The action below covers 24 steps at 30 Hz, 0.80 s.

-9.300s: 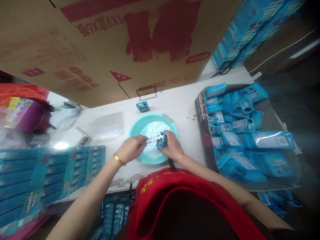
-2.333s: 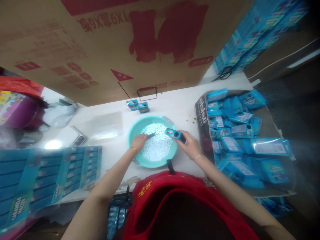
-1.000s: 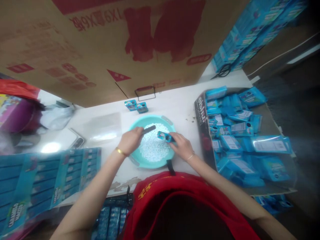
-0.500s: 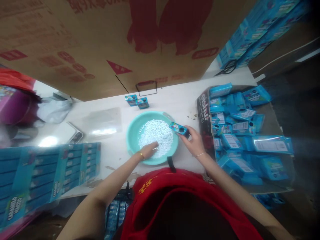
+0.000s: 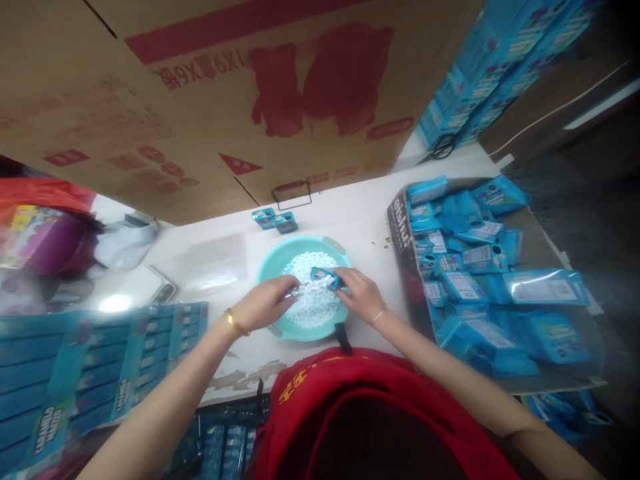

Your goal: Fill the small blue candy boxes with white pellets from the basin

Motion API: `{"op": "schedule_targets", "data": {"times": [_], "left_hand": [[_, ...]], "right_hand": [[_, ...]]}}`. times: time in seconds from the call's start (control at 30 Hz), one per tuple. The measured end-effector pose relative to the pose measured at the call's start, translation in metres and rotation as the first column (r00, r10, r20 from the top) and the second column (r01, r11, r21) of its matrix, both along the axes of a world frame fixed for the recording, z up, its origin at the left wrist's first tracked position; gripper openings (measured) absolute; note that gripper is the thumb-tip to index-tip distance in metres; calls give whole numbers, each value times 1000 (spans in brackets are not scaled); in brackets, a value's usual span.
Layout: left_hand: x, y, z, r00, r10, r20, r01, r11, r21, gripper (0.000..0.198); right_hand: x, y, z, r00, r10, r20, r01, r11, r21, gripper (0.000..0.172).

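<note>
Above the bowl my left hand is closed around what looks like a small scoop, mostly hidden by the fingers. White pellets lie along it, reaching toward a small blue box. My right hand grips that box, tilted, over the right half of the bowl. Beneath both hands is a round turquoise bowl with many small white pellets inside. Two more small blue boxes, one of them a printed box, stand just behind the bowl.
A large brown carton walls off the back. On the right stands an open carton full of blue packs, with scissors behind it. Blue display boxes line the left, near a clear plastic sheet on the white table.
My left hand has risen out of the pellets and shifted left, bringing up the scoop with pellets. My right hand has moved the blue box left, over the bowl. The view has shifted slightly.
</note>
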<state>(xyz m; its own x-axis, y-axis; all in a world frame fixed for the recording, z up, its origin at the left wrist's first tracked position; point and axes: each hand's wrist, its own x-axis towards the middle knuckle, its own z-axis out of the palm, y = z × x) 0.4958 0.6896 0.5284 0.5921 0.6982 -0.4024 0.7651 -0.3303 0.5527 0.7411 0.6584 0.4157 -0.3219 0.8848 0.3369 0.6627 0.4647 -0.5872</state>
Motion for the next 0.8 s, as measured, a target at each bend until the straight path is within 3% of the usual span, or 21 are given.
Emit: {"op": "schedule_targets", "data": {"times": [0.07, 0.17, 0.23, 0.3, 0.33, 0.4, 0.47, 0.57, 0.63, 0.7, 0.8], "left_hand": [[19, -2, 20, 972, -37, -230, 55, 996, 71, 21], [44, -10, 43, 872, -70, -484, 169, 972, 165, 24], [50, -13, 51, 848, -87, -523, 228, 950, 212, 26], [42, -8, 46, 866, -62, -497, 215, 943, 256, 24], [33, -2, 36, 884, -34, -466, 184, 942, 281, 23], [14, 14, 1, 918, 32, -396, 104, 943, 316, 22], [0, 28, -51, 934, 75, -349, 36, 953, 302, 25], [-3, 32, -132, 939, 71, -338, -17, 987, 159, 26], [4, 22, -171, 954, 25, -300, 2, 996, 91, 26], [12, 5, -193, 969, -21, -244, 29, 999, 30, 26], [15, -19, -204, 986, -64, -151, 53, 996, -77, 28]], "right_hand": [[-9, 0, 0, 1000, 26, -11, -26, 1000, 10, 37], [-17, -1, -2, 998, 55, -38, -55, 998, 22, 37], [-17, -1, -5, 997, 57, -50, -56, 998, 18, 37], [-13, -1, -9, 998, 30, -48, -30, 1000, 2, 38], [-9, 0, -10, 999, 8, -46, -8, 1000, -12, 38], [0, 1, -11, 997, -50, -53, 48, 998, -39, 38], [11, 3, -10, 991, -112, -74, 106, 991, -77, 37], [24, 7, -5, 973, -200, -113, 185, 974, -133, 37], [30, 8, -2, 963, -237, -129, 217, 965, -151, 36], [33, 9, -1, 956, -256, -139, 234, 959, -159, 36], [34, 7, -2, 946, -279, -164, 248, 951, -185, 38]]}}
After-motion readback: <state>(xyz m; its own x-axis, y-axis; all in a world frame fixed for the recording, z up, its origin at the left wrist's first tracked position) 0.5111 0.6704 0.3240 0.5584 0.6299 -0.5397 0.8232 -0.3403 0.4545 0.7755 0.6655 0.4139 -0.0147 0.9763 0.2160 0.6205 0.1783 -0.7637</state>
